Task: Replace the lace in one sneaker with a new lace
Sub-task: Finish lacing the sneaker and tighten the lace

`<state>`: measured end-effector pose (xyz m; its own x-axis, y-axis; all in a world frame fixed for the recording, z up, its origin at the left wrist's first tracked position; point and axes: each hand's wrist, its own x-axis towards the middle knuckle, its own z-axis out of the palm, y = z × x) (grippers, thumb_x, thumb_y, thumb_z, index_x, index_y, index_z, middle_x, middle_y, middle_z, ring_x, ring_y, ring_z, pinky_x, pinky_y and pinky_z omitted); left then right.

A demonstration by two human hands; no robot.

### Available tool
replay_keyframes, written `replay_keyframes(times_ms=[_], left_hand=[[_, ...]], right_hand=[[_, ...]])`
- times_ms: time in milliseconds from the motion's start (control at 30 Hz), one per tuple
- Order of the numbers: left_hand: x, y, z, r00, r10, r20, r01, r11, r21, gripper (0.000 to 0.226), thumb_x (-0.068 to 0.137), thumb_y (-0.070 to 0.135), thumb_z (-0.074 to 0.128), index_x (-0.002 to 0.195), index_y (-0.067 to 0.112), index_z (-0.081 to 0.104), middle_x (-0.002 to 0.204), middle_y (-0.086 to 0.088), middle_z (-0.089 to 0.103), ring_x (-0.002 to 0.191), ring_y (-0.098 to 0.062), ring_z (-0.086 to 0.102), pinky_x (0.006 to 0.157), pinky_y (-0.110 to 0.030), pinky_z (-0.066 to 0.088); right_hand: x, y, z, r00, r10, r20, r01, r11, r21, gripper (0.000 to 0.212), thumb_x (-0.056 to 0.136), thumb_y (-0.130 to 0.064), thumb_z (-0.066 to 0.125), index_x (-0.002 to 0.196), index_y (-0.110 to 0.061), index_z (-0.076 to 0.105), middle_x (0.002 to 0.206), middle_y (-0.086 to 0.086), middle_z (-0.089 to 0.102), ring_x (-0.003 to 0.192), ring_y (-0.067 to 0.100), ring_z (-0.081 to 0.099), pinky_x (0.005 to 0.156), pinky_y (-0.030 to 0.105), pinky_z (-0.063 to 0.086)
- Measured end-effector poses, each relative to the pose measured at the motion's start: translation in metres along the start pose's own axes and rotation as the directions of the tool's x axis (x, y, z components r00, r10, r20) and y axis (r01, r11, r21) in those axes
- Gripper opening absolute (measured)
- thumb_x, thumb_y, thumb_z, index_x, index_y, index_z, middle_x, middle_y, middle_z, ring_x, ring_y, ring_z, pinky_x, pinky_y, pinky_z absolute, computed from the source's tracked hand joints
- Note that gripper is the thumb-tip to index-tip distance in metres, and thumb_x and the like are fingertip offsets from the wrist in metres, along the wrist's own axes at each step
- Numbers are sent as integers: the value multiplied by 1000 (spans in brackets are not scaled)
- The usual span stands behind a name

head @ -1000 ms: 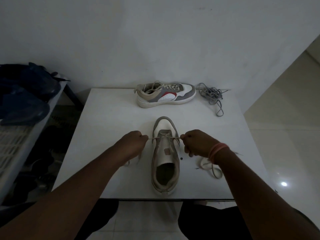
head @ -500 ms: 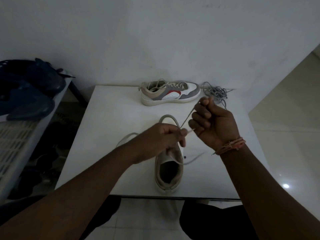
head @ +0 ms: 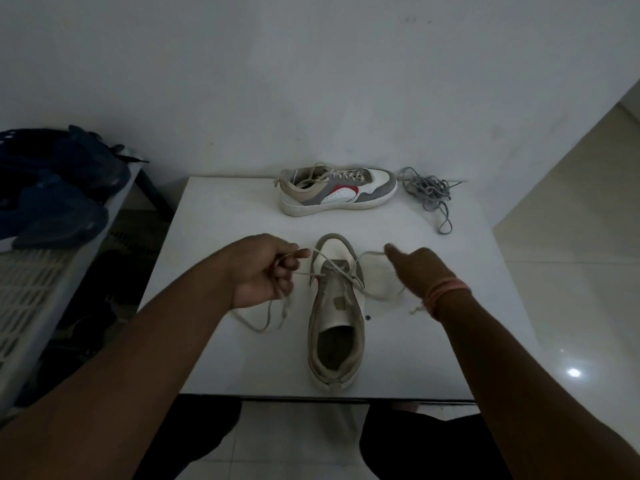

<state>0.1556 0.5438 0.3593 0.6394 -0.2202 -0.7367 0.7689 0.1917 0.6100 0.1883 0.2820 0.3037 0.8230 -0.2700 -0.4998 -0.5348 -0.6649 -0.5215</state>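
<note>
A plain room in a home, dimly lit. A bare pale wall (head: 311, 81) rises behind a small white table (head: 225, 237), glossy light floor tiles (head: 571, 306) spread to the right, and a white slatted rack (head: 31, 299) at the left carries dark blue bags (head: 52, 185).

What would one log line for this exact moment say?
step: unlacing near sneaker | left hand: grips cream lace | right hand: on lace, grip unclear | grey lace: untouched
</note>
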Motion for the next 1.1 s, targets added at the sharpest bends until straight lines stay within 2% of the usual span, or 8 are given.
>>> replay_keyframes(times_ms=[100, 200, 433, 533, 667, 800, 933, 1100], left_hand=[[4, -4, 15, 992, -9, 126, 38, 973, -228, 23, 91, 13, 42, 108, 3, 54, 69, -4, 45, 54, -11, 36, 51, -23, 35], [6, -6, 16, 992, -6, 123, 52, 926, -373, 30, 90, 16, 39, 115, 2, 47, 73, -7, 46, 56, -13, 38, 55, -25, 34], [13, -5, 7, 991, -19, 131, 86, 845, -528, 56, 91, 18, 42, 145, 1, 36, 80, -9, 42, 64, -17, 39, 63, -31, 50], [14, -6, 8, 989, -40, 143, 105, 869, -483, 55, 92, 19, 44, 142, -5, 41, 86, -14, 50, 72, -20, 49, 75, -34, 54], [8, -10, 18, 991, -19, -135, -2, 989, -150, 23, 97, 20, 52, 108, 1, 58, 83, -15, 59, 83, -29, 62, 76, -38, 57], [7, -20, 25, 952, 213, -221, -121, 922, 368, 13, 93, 16, 64, 92, 3, 67, 85, -14, 67, 74, -23, 65, 73, -34, 59], [11, -36, 32, 893, 396, -213, -132, 684, 717, 23, 80, 32, 80, 89, 12, 70, 83, -8, 74, 79, -23, 74, 77, -41, 63], [14, -45, 33, 852, 486, -193, -125, 548, 827, 14, 80, 35, 80, 83, 24, 73, 78, 3, 74, 69, -13, 73, 76, -38, 63]], right_hand=[[-32, -6, 15, 914, -380, -142, 314, 883, -348, 64, 93, -56, 55, 141, -15, 43, 139, 15, 46, 127, 34, 43, 107, 51, 38], [-56, -18, 17, 535, -845, -16, 834, 531, -149, 46, 95, -28, 62, 139, -26, 48, 136, 0, 46, 114, 13, 53, 96, 39, 52], [-76, -26, 37, 196, -976, 96, 977, 187, -99, 27, 87, -17, 73, 114, -22, 70, 116, -1, 60, 93, 14, 63, 77, 31, 57], [-75, -29, 33, 219, -976, -9, 975, 219, -24, 15, 86, -12, 74, 100, -17, 77, 104, 0, 66, 88, 14, 65, 75, 31, 56], [-52, -28, 0, 424, -779, -461, 879, 476, 3, 14, 89, -17, 60, 91, -14, 74, 95, 0, 69, 79, 14, 67, 75, 33, 55], [-29, -10, -44, 317, -538, -781, 727, 667, -164, 20, 95, -13, 62, 109, -14, 76, 101, 7, 72, 88, 23, 70, 82, 30, 54], [-41, -16, -30, 298, -749, -592, 756, 564, -332, 35, 89, 4, 57, 116, -11, 74, 99, 10, 68, 90, 28, 64, 80, 31, 51], [-57, -22, 22, 606, -790, -93, 766, 611, -198, 18, 92, -18, 67, 108, -25, 68, 91, -6, 74, 79, 12, 66, 79, 34, 57]])
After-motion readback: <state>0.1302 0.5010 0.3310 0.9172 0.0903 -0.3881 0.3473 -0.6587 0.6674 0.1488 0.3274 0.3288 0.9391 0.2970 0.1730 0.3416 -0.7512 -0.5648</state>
